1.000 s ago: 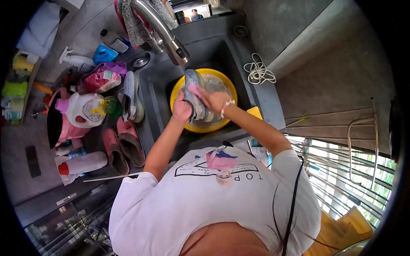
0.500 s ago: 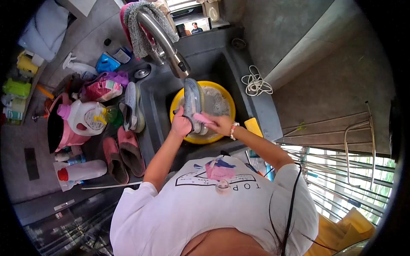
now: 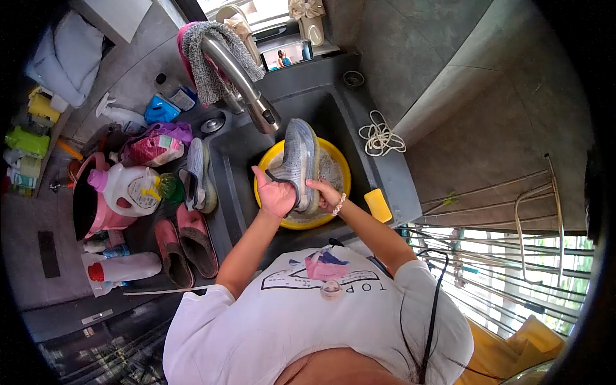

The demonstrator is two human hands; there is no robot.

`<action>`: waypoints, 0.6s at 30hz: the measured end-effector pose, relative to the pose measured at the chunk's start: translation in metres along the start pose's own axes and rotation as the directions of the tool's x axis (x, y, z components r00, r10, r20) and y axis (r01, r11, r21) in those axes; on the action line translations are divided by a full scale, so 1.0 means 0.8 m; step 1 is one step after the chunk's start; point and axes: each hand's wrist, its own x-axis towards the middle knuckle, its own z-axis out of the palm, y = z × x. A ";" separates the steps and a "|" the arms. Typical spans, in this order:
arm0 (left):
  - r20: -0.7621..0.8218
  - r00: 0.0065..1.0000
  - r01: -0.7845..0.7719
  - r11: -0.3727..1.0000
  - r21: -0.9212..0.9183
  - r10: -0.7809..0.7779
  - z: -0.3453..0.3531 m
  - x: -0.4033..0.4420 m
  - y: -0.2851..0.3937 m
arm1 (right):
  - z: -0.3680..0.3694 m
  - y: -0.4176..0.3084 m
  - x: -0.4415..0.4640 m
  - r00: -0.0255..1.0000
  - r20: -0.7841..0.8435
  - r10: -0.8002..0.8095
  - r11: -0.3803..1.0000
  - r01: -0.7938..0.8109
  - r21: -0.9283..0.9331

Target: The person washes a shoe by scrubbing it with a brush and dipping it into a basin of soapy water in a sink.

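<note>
A grey knit shoe [image 3: 297,151] with a pale sole is held over a yellow basin [image 3: 347,168] of sudsy water inside the dark sink. At the shoe's heel, my left hand [image 3: 277,196] has its palm turned up and its thumb and fingers apart, touching the collar; some of its fingertips are hidden by the shoe. My right hand [image 3: 328,196] grips the sole side near the heel, thumb on the edge. No pink brush shows in this view now.
The faucet [image 3: 262,114] hangs over the sink. A matching shoe [image 3: 201,176], pink boots [image 3: 192,237] and a detergent bottle [image 3: 128,189] stand left. At right are a yellow sponge [image 3: 378,205] and a white cord [image 3: 381,136]. A phone [image 3: 287,56] leans behind.
The shoe has turned and risen slightly, showing more of its side. My left hand has opened at the heel. My right hand has moved from brushing to the shoe's edge; the pink brush has gone from sight.
</note>
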 end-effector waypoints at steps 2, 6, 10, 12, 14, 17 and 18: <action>-0.081 0.996 -0.042 0.999 -0.027 0.040 -0.012 0.002 -0.001 | 0.026 -0.008 -0.013 0.990 -0.104 -0.099 0.995 0.096 -0.033; -0.240 0.953 -0.198 0.980 -0.025 0.186 -0.025 0.015 -0.003 | 0.010 0.013 -0.007 0.991 -0.132 -0.028 0.998 0.020 -0.060; -0.270 0.939 -0.233 0.972 -0.045 0.213 -0.030 0.027 0.005 | 0.014 0.020 -0.008 0.987 -0.161 -0.028 0.997 0.015 -0.080; -0.377 0.905 -0.221 0.975 -0.016 0.199 -0.021 0.032 0.002 | 0.014 0.017 -0.008 0.987 -0.158 -0.019 0.998 0.010 -0.059; -0.339 0.925 -0.199 0.978 -0.055 0.169 -0.024 0.034 0.004 | 0.010 0.018 -0.006 0.988 -0.154 -0.009 0.999 0.003 -0.037; -0.234 0.966 -0.143 0.984 -0.108 0.115 -0.047 0.042 0.009 | 0.000 0.023 0.000 0.994 -0.105 0.006 0.999 -0.002 0.040; -0.167 0.982 -0.110 0.987 -0.120 0.089 -0.047 0.043 0.009 | 0.000 0.021 -0.001 0.994 -0.105 0.018 0.998 -0.011 0.066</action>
